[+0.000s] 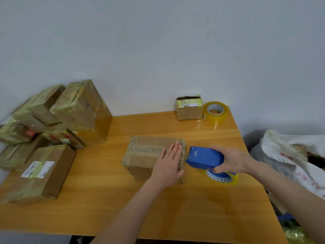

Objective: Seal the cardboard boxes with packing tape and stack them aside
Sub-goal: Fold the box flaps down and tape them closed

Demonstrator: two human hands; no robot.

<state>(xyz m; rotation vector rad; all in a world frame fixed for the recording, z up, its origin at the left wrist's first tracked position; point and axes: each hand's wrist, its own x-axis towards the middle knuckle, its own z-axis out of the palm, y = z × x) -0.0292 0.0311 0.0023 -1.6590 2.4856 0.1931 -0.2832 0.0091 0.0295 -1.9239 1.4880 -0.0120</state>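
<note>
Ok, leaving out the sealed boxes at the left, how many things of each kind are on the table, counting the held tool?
Boxes: 2, the middle box and the small box.
Dispenser: 1, the blue dispenser.
Tape rolls: 2, the loose roll and the mounted roll.
Total: 5.

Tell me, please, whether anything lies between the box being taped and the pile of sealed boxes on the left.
Nothing visible does: only bare table separates the box under the left hand from the pile. The small box and spare tape roll sit at the far edge, off that path.
</note>
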